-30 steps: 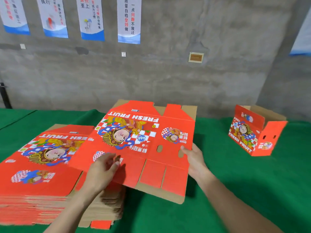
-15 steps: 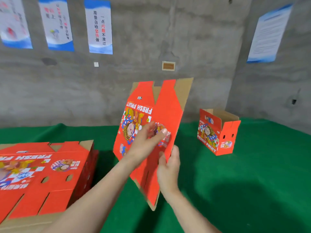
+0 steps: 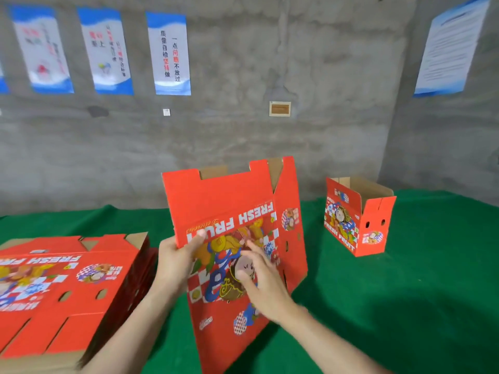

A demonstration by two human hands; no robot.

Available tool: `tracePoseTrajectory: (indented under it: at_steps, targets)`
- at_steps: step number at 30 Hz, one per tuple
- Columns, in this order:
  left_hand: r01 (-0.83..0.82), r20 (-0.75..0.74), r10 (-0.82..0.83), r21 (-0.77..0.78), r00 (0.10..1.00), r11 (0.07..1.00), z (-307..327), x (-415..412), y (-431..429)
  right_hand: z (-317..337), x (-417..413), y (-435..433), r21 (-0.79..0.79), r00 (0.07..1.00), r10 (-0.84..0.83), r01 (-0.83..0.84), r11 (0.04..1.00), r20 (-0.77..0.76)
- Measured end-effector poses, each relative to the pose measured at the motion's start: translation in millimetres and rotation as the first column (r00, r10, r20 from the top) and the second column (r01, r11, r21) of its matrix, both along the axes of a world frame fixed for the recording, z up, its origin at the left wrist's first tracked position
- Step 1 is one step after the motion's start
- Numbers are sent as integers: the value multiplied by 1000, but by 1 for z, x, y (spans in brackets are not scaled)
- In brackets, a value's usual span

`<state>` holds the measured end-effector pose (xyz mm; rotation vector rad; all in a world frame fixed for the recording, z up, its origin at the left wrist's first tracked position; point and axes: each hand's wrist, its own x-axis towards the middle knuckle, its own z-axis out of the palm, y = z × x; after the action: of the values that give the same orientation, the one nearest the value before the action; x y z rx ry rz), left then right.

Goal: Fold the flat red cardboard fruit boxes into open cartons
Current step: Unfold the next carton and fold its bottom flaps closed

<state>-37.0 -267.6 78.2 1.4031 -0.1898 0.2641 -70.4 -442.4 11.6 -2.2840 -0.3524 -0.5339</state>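
Note:
A flat red "FRESH FRUIT" box stands nearly upright in front of me, print upside down, its right side panel angled back so brown inside shows at the top. My left hand grips its left edge, thumb on the printed face. My right hand lies flat with spread fingers against the printed face, lower right. A stack of flat red boxes lies on the table at the left. One folded open carton stands at the right.
A green cloth covers the table. A grey concrete wall with several posters rises right behind the table. A darker shadow falls across the cloth at the lower right.
The box went from lying over the stack to standing upright in front of me. It has turned so its printed face is towards me. My hands have shifted their hold on it.

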Motion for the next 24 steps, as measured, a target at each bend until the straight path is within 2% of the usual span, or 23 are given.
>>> tracePoseTrajectory:
  at_steps: [4, 7, 9, 14, 16, 18, 21, 24]
  targets:
    - [66, -15, -67, -17, 998, 998, -14, 4, 25, 59, 23, -54, 75, 967, -253, 252, 965, 12]
    - [131, -18, -131, -8, 991, 991, -16, 6, 38, 93, 34, -83, 102, 934, -357, 354, 930, 7]
    - [170, -10, -170, 2, 985, 985, -16, 5, 44, 103, 36, -97, 42, 939, -342, 343, 938, -34]
    - [214, 0, -214, 54, 977, 975, -22, 6, 45, 102, 25, -103, -86, 934, -221, 205, 975, -281]
    - [198, 13, -199, 68, 980, 978, -27, 7, 43, 101, 20, -104, -42, 922, -162, 157, 987, -353]
    - [145, 38, -148, 70, 988, 987, -31, 8, 42, 97, 17, -104, 66, 903, -95, 134, 989, -419]
    - [92, 144, -112, 137, 983, 986, -32, 16, 45, 94, 13, -99, 155, 907, -127, 204, 967, -402]
    - [170, 192, -199, 154, 961, 973, -32, 26, 46, 90, 14, -96, 86, 918, -290, 323, 943, -269]
